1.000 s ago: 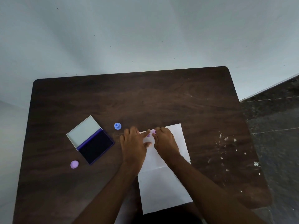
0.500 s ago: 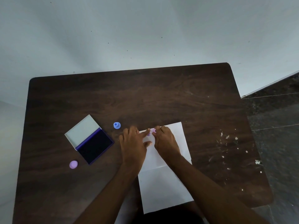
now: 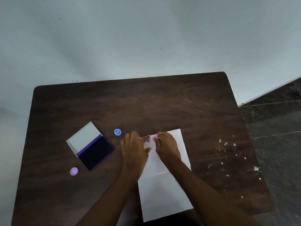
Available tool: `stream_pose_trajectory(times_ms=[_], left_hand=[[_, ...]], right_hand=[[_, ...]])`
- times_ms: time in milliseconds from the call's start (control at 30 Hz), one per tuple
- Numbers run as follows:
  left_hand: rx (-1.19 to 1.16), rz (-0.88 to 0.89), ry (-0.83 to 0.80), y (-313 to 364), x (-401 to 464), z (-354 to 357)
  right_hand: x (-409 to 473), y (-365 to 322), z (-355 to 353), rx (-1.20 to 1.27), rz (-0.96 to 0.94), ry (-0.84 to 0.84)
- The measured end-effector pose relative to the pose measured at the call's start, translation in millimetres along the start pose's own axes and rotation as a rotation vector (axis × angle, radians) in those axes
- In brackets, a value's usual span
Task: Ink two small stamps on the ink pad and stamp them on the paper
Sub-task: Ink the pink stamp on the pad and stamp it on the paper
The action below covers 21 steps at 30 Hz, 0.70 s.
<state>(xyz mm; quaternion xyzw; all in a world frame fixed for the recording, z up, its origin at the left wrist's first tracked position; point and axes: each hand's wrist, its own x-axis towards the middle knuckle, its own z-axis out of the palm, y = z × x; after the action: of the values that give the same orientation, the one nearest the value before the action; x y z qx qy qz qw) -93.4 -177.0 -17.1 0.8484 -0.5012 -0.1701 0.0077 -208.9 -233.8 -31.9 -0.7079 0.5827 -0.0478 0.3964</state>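
A white paper (image 3: 164, 193) lies on the dark wooden table (image 3: 146, 103), in front of me. My right hand (image 3: 167, 147) pinches a small purple stamp (image 3: 156, 136) at the paper's far edge. A small purple mark (image 3: 148, 141) shows on the paper just left of that stamp. My left hand (image 3: 134, 149) rests flat on the paper's left edge with fingers apart, its index finger pointing toward the mark. The open ink pad (image 3: 96, 152), its lid (image 3: 83, 137) folded back, sits to the left. A blue stamp (image 3: 117, 132) stands between pad and hands.
A round purple cap (image 3: 74, 171) lies near the ink pad's front left corner. White flecks (image 3: 228, 154) are scattered over the table's right side. A pale wall rises behind the table, and dark floor (image 3: 276, 128) lies to the right.
My right hand has shifted the purple stamp slightly right, and a purple mark now shows beside it. My left hand stays on the paper. The view has tilted a little.
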Motion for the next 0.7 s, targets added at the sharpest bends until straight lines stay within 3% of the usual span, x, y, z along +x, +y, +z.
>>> stream_pose_trajectory(times_ms=[133, 200, 433, 700], left_hand=[[-0.045, -0.034, -0.007, 3.4, 2.1, 1.1], [-0.063, 0.01, 0.034, 4.6, -1.4, 2.6], [-0.282, -0.083, 0.197, -2.3, -27.0, -3.1], [-0.479, -0.257, 0.161, -69.3, -58.0, -12.6]], right_hand=[[-12.1, 2.5, -17.9, 0.122, -0.022, 0.345], [-16.2, 1.1, -27.9, 0.193, 0.037, 0.392], [-27.8, -14.0, -45.6, 0.45, 0.144, 0.373], [-36.9, -56.6, -15.4, 0.648, 0.119, 0.143]])
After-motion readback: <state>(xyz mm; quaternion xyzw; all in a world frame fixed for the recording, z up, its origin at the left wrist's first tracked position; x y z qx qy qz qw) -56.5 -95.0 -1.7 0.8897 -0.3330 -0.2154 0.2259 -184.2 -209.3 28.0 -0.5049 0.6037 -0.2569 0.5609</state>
